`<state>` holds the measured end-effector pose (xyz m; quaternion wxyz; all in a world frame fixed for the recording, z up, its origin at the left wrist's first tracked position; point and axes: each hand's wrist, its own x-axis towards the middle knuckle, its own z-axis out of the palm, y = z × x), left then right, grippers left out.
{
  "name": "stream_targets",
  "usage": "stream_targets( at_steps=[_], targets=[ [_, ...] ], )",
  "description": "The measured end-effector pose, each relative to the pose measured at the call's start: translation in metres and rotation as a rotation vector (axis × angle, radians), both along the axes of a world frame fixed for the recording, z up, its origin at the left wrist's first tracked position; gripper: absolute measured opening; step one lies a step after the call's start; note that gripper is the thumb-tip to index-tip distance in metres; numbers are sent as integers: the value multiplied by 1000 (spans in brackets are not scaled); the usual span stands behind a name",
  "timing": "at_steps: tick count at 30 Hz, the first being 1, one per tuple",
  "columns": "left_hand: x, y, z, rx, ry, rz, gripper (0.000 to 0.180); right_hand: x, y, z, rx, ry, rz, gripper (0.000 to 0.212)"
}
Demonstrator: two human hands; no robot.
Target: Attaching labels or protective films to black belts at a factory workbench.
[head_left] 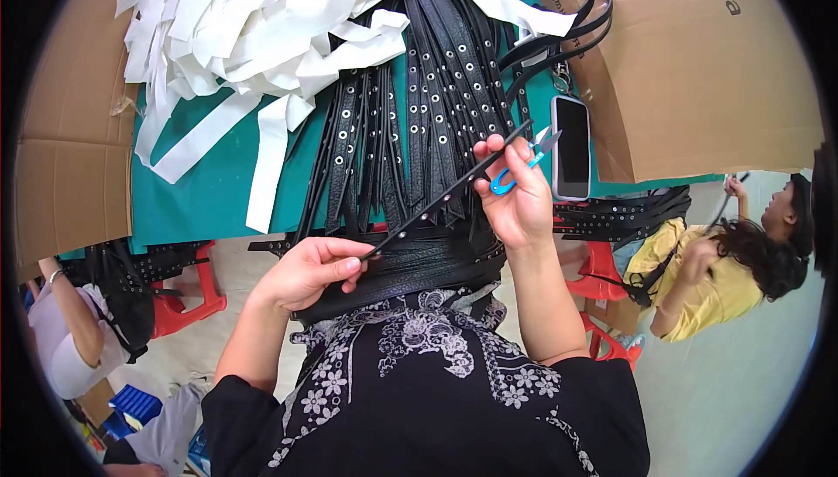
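Stretched at a slant between my hands is a thin black belt strap (pixel 434 204) with metal eyelets, seen nearly edge-on. My left hand (pixel 319 269) pinches its lower end between thumb and fingers. Farther up, my right hand (pixel 517 193) grips the strap and also holds small scissors with blue handles (pixel 502 185), blades pointing up to the right. Just beyond my hands, a thick bundle of black eyelet straps (pixel 436 102) hangs over the table's near edge. More black straps (pixel 410 272) lie across my lap.
A heap of white strips (pixel 236 23) covers the far left of the green table (pixel 175 206). A phone (pixel 571 145) lies right of my right hand. Cardboard boxes (pixel 698 84) (pixel 74 128) flank the table. One person in yellow (pixel 698 272) sits right; another (pixel 70 329) is left, near red stools (pixel 188 302).
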<state>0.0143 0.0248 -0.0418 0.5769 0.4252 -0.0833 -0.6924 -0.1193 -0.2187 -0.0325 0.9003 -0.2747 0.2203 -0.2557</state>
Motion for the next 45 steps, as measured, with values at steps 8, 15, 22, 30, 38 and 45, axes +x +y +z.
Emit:
stream_targets(
  at_steps=[8,15,22,30,38,45],
  targets=[
    [-8,-2,14,134,-125,218,28,-3,3,-2,304,-368,85,14],
    [-12,1,16,99,-155,286,31,0,9,-1,240,-354,49,21],
    [-15,5,17,79,-216,243,31,-8,13,4,96,-269,10,23],
    [-18,25,3,-33,-1142,-376,36,-126,-38,18,-638,481,-303,18],
    [-99,-50,-65,-474,-1367,-441,34,-188,-35,32,-1656,1338,-577,38],
    [-99,-61,-63,-496,-1585,-369,37,-84,15,20,-1403,896,-14,24]
  ],
)
